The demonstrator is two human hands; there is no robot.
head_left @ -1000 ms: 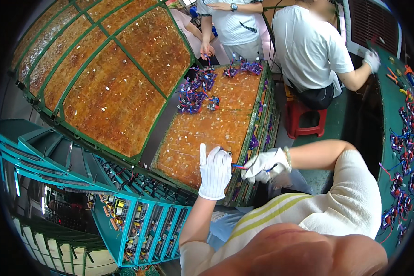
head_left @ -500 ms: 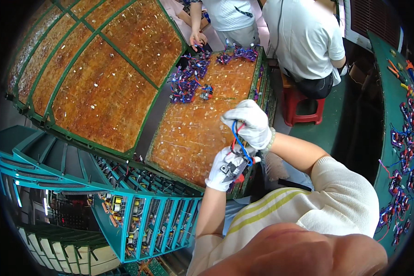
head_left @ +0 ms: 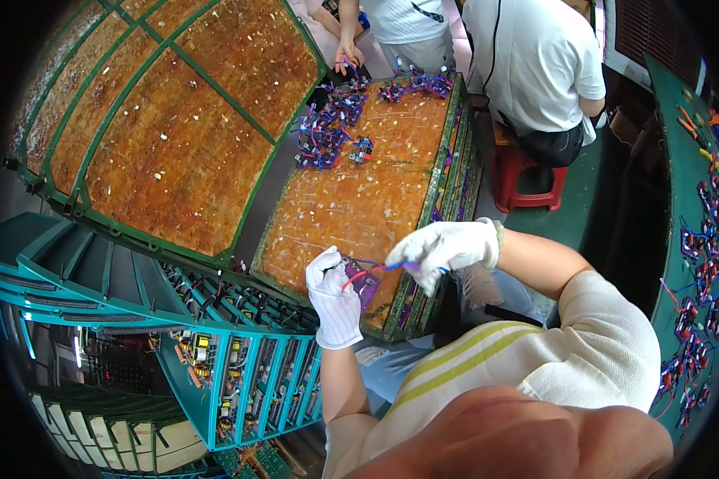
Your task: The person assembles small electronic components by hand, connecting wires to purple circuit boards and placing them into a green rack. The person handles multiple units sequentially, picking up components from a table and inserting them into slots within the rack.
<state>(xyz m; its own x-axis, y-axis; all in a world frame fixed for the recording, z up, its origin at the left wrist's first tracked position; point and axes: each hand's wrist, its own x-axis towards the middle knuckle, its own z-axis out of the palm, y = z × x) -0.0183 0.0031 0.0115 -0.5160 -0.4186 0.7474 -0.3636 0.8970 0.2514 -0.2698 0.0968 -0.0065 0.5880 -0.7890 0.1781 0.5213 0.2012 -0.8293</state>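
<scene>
Both of my hands wear white gloves. My left hand point(head_left: 332, 289) is closed on the edge of a small purple circuit board point(head_left: 367, 286), above the near end of the brown worktop. Red and blue wires point(head_left: 382, 267) run from the board to my right hand point(head_left: 446, 249). The right fingers pinch these wires, which are partly smeared by motion. A heap of similar purple boards with wires point(head_left: 323, 136) lies at the far left of the worktop point(head_left: 375, 191).
A large brown panel in a green frame point(head_left: 176, 136) stands at the left. Teal racks point(head_left: 256, 383) hold boards below it. At right, a green table point(head_left: 667, 199) carries wired boards and pliers. One person sits on a red stool point(head_left: 527, 180); another stands beyond the worktop.
My hands have moved apart. The left has shifted left with the board, now turned to show its purple side; the right has come lower, stretching the wires sideways.
</scene>
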